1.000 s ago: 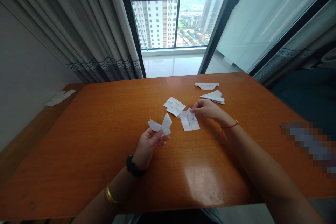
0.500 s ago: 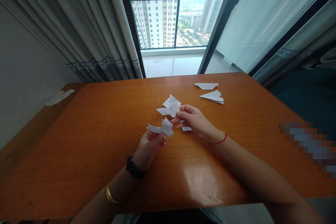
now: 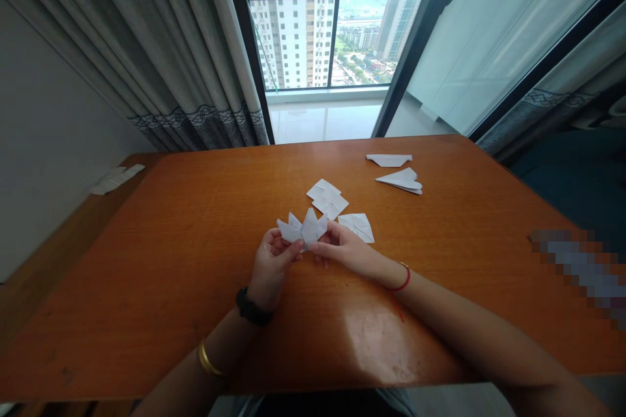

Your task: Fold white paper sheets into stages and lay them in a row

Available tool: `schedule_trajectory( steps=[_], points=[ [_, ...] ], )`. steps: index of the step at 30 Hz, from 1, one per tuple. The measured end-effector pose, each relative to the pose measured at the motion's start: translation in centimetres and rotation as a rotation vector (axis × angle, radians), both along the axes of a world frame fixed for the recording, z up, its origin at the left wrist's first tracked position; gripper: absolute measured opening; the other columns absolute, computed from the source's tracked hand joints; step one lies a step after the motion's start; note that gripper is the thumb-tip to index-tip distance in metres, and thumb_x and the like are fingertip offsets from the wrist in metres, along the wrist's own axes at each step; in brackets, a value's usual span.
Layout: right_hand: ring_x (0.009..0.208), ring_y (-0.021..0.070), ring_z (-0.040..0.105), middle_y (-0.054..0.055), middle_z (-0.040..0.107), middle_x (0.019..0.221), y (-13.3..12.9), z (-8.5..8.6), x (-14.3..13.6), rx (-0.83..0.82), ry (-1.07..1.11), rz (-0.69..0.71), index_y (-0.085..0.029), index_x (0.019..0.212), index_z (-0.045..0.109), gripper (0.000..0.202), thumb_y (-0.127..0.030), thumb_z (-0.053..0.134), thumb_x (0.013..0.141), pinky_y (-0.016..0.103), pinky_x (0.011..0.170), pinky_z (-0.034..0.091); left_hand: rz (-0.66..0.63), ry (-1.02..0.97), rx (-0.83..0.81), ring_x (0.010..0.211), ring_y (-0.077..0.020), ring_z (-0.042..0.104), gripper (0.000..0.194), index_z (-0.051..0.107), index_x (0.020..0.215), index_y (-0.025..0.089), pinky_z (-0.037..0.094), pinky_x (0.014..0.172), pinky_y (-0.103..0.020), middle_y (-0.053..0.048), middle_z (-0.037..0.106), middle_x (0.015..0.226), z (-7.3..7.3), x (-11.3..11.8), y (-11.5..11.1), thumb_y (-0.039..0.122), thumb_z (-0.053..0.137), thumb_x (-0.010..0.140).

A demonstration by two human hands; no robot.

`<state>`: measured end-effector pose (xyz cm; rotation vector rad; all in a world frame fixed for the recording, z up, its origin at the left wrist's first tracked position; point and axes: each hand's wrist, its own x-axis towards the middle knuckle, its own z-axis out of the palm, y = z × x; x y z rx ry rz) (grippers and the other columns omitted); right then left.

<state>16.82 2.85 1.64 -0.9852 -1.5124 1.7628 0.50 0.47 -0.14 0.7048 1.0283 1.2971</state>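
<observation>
Folded white paper (image 3: 303, 229) with several pointed flaps standing up is pinched between both hands, just above the table. My left hand (image 3: 274, 267) is closed on its left and lower part, thumb in front. The right end is gripped by my right hand (image 3: 351, 251), thumb along the lower edge. Whether this is one piece or two pressed together, I cannot tell. Just beyond lie flat folded paper squares (image 3: 327, 199), overlapping. Another creased paper square (image 3: 359, 227) rests on the table behind my right hand.
A paper plane (image 3: 401, 180) and a long folded paper strip (image 3: 390, 160) lie at the back right of the wooden table (image 3: 171, 260). Some paper (image 3: 116, 179) sits at the far left edge. A blurred-out item (image 3: 577, 267) is at the right edge.
My right hand has come down and left with its folded paper, meeting the piece in my left hand. The flat squares behind are now uncovered. The view has shifted slightly.
</observation>
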Motion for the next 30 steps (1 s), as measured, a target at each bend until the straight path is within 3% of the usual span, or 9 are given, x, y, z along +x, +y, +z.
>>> schedule_trajectory(
  steps=[4, 11, 14, 17, 21, 25, 30],
  points=[
    [0.053, 0.0086, 0.045, -0.004, 0.052, 0.064, -0.3, -0.1, -0.2, 0.062, -0.067, -0.032, -0.018, 0.089, 0.050, 0.031, -0.046, 0.060, 0.083, 0.021, 0.048, 0.036, -0.103, 0.107, 0.037, 0.069, -0.0134, 0.060, 0.040, 0.057, 0.092, 0.015, 0.047, 0.057, -0.021, -0.004, 0.067, 0.084, 0.4, 0.2, -0.3, 0.025, 0.082, 0.062],
    [0.057, 0.0066, 0.045, -0.002, 0.058, 0.076, 0.6, 1.4, 1.2, -0.155, 0.158, 0.137, -0.016, 0.114, 0.057, 0.044, -0.041, 0.067, 0.079, 0.019, 0.051, 0.033, -0.431, -0.067, 0.091, 0.074, -0.0179, 0.063, 0.058, 0.058, 0.121, 0.018, 0.051, 0.070, -0.031, -0.009, 0.068, 0.097, 0.3, -0.9, -0.4, 0.032, 0.078, 0.068],
    [0.062, 0.0072, 0.049, 0.001, 0.060, 0.082, 0.3, 1.9, 1.3, -0.196, 0.206, 0.171, -0.016, 0.112, 0.060, 0.043, -0.038, 0.071, 0.076, 0.019, 0.054, 0.037, -0.416, -0.024, 0.118, 0.084, -0.0218, 0.064, 0.051, 0.064, 0.113, 0.018, 0.050, 0.077, -0.033, -0.009, 0.069, 0.100, 0.2, -1.3, -0.2, 0.029, 0.080, 0.065],
    [0.058, 0.0064, 0.046, -0.001, 0.057, 0.075, -0.1, 1.9, 0.8, -0.245, 0.261, 0.140, -0.014, 0.101, 0.063, 0.037, -0.038, 0.073, 0.074, 0.019, 0.053, 0.037, -0.352, -0.009, 0.145, 0.084, -0.0214, 0.065, 0.041, 0.068, 0.100, 0.017, 0.050, 0.078, -0.032, -0.007, 0.071, 0.094, 0.1, -1.3, -0.1, 0.028, 0.082, 0.063],
    [0.055, 0.0058, 0.043, -0.001, 0.055, 0.074, -0.7, 1.9, 0.3, -0.277, 0.318, 0.130, -0.015, 0.106, 0.061, 0.038, -0.038, 0.071, 0.077, 0.020, 0.052, 0.035, -0.289, -0.028, 0.129, 0.079, -0.0193, 0.064, 0.047, 0.069, 0.097, 0.018, 0.049, 0.075, -0.031, -0.005, 0.071, 0.089, 0.1, -1.3, -0.2, 0.028, 0.086, 0.055],
    [0.052, 0.0049, 0.041, -0.001, 0.056, 0.074, -1.0, 2.5, 0.2, -0.188, 0.231, 0.159, -0.014, 0.111, 0.058, 0.040, -0.040, 0.065, 0.081, 0.020, 0.048, 0.029, -0.321, -0.012, 0.108, 0.071, -0.0173, 0.062, 0.048, 0.069, 0.094, 0.017, 0.048, 0.068, -0.028, -0.004, 0.070, 0.082, 0.0, -1.5, -0.3, 0.028, 0.088, 0.051],
    [0.048, 0.0055, 0.042, -0.004, 0.054, 0.064, -1.3, 3.0, 0.1, -0.112, 0.103, 0.127, -0.015, 0.094, 0.053, 0.033, -0.044, 0.063, 0.082, 0.019, 0.045, 0.029, -0.360, -0.014, 0.112, 0.066, -0.0158, 0.061, 0.045, 0.068, 0.091, 0.018, 0.045, 0.063, -0.025, -0.003, 0.068, 0.077, -0.3, -1.6, -0.3, 0.028, 0.087, 0.051]
  ],
)
